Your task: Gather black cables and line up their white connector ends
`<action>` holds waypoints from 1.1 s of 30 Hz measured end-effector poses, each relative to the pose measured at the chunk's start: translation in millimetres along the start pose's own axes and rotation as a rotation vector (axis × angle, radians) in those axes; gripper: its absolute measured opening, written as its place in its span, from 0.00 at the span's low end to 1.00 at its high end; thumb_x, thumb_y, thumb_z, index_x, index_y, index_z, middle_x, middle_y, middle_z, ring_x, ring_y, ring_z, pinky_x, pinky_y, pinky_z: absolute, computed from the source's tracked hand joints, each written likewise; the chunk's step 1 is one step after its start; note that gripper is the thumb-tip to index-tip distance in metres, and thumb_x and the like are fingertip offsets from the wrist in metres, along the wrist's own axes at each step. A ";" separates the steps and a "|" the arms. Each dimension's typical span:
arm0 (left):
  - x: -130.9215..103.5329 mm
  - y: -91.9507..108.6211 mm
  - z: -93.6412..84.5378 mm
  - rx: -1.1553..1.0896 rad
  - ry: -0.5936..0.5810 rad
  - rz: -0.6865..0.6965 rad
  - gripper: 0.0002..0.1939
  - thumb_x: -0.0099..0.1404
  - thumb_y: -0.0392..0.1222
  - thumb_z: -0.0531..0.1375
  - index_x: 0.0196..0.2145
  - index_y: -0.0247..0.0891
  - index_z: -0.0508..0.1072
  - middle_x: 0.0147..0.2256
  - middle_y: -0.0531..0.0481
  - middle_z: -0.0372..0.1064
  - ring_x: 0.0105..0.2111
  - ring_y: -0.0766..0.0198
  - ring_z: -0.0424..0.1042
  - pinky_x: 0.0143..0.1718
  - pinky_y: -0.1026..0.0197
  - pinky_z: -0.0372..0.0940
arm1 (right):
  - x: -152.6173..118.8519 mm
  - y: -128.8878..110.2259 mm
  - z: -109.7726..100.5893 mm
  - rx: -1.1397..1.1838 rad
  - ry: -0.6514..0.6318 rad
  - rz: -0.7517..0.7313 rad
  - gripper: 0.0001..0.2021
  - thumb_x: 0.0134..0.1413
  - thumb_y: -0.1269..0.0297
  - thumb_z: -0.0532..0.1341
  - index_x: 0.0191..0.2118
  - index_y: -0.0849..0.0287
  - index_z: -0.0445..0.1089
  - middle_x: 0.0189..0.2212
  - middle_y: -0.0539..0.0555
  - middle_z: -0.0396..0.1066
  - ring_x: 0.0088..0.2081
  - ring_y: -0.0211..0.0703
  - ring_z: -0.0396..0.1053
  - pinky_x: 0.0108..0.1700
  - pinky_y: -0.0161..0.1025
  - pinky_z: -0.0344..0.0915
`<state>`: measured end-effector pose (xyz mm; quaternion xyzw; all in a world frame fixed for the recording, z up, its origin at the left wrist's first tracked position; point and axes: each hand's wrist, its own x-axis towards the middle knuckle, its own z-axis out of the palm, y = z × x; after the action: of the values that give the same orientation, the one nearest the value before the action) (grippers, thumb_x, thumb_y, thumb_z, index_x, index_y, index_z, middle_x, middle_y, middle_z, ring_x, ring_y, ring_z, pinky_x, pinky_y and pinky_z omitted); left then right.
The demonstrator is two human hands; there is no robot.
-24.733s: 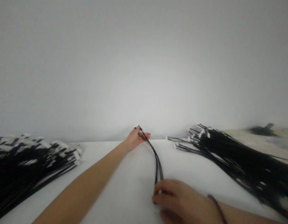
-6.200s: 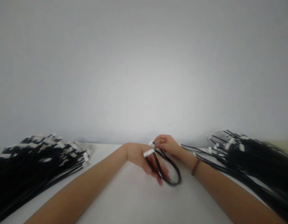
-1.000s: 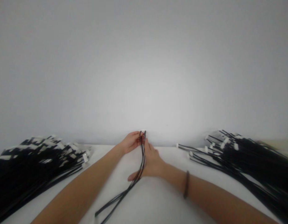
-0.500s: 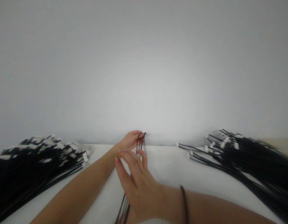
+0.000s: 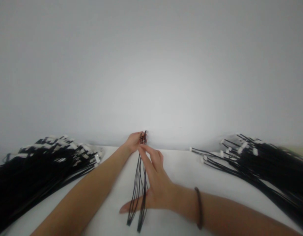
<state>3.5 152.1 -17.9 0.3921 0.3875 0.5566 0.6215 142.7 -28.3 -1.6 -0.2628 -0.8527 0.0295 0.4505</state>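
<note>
A bundle of thin black wires hangs down the middle of the view, its lower part split into two strands with dark ends. My left hand is closed around the top of this bundle, close to the wall. Lower down, my right hand has its fingers stretched toward the wires just below my left hand. Its thumb is spread wide and passes behind the lower wires. The right fingers are not wrapped around the bundle. A dark band circles my right wrist.
To the left lies a large heap of black cables with white connectors. Another pile of black cables with white ends lies to the right. Both rest on a white table against a plain pale wall.
My right hand has moved up and turned, its thumb now spread away from the fingers. The wire bundle's lower ends have come into view. My left hand keeps its hold.
</note>
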 end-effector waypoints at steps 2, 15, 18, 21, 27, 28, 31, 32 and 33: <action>-1.7 0.1 1.6 0.004 0.003 0.003 0.03 0.50 0.32 0.57 0.23 0.30 0.65 0.18 0.51 0.62 0.15 0.71 0.61 0.17 0.66 0.59 | -0.4 0.3 -0.4 0.010 -0.004 -0.003 0.56 0.23 0.37 0.57 0.57 0.65 0.34 0.53 0.66 0.42 0.54 0.57 0.42 0.51 0.53 0.43; 0.0 -1.8 0.8 -0.011 -0.014 0.035 0.02 0.51 0.32 0.56 0.24 0.30 0.65 0.19 0.51 0.62 0.16 0.71 0.62 0.19 0.66 0.61 | 0.0 2.4 0.8 0.020 -0.056 -0.002 0.55 0.24 0.40 0.59 0.57 0.64 0.34 0.52 0.66 0.44 0.53 0.56 0.44 0.50 0.52 0.45; -1.9 -0.8 2.3 -0.010 -0.023 0.024 0.01 0.51 0.32 0.56 0.23 0.30 0.65 0.19 0.51 0.62 0.16 0.71 0.62 0.19 0.66 0.62 | 1.4 0.8 -1.2 0.052 -0.091 0.017 0.53 0.24 0.42 0.60 0.57 0.61 0.36 0.51 0.64 0.45 0.52 0.55 0.45 0.51 0.52 0.45; -5.5 0.1 4.5 -0.014 -0.008 0.021 0.01 0.52 0.31 0.55 0.24 0.30 0.65 0.19 0.51 0.63 0.17 0.70 0.63 0.20 0.65 0.63 | 1.9 3.0 0.0 0.084 -0.110 0.084 0.52 0.24 0.43 0.61 0.57 0.60 0.37 0.52 0.63 0.44 0.53 0.55 0.43 0.51 0.52 0.45; -17.0 8.5 8.9 -0.074 0.032 -0.034 0.07 0.56 0.33 0.50 0.24 0.31 0.66 0.20 0.48 0.65 0.19 0.68 0.66 0.23 0.64 0.64 | 2.0 30.9 16.0 0.268 -0.088 0.289 0.47 0.33 0.57 0.62 0.57 0.61 0.34 0.56 0.64 0.33 0.57 0.53 0.35 0.52 0.52 0.46; -18.9 13.9 8.9 -0.080 0.032 -0.094 0.08 0.57 0.32 0.49 0.23 0.31 0.66 0.21 0.46 0.66 0.20 0.67 0.67 0.24 0.63 0.65 | 2.7 36.8 18.9 0.380 -0.101 0.326 0.46 0.34 0.61 0.62 0.57 0.59 0.34 0.56 0.63 0.35 0.56 0.51 0.38 0.51 0.51 0.50; -27.4 43.4 8.6 -0.067 0.027 -0.257 0.11 0.57 0.29 0.47 0.24 0.30 0.67 0.23 0.42 0.67 0.22 0.64 0.68 0.24 0.62 0.65 | 5.9 50.6 25.0 0.770 -0.159 0.520 0.42 0.34 0.71 0.61 0.56 0.55 0.37 0.52 0.62 0.48 0.52 0.47 0.52 0.43 0.46 0.60; -32.3 57.5 8.8 -0.067 0.030 -0.269 0.11 0.58 0.29 0.46 0.25 0.29 0.67 0.23 0.42 0.67 0.22 0.64 0.68 0.22 0.63 0.65 | 7.0 53.2 25.9 0.872 -0.161 0.609 0.41 0.34 0.73 0.60 0.56 0.55 0.38 0.50 0.62 0.52 0.50 0.46 0.56 0.41 0.44 0.61; -38.6 73.2 9.5 -0.073 0.044 -0.255 0.11 0.58 0.29 0.46 0.26 0.29 0.67 0.22 0.43 0.67 0.20 0.67 0.67 0.20 0.66 0.64 | 7.8 55.0 26.3 0.945 -0.149 0.695 0.39 0.34 0.75 0.58 0.55 0.56 0.40 0.49 0.63 0.54 0.47 0.45 0.59 0.39 0.42 0.63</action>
<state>-19.3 118.5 54.7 0.3045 0.4271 0.4954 0.6924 141.7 27.6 -27.1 -0.2946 -0.6405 0.5703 0.4216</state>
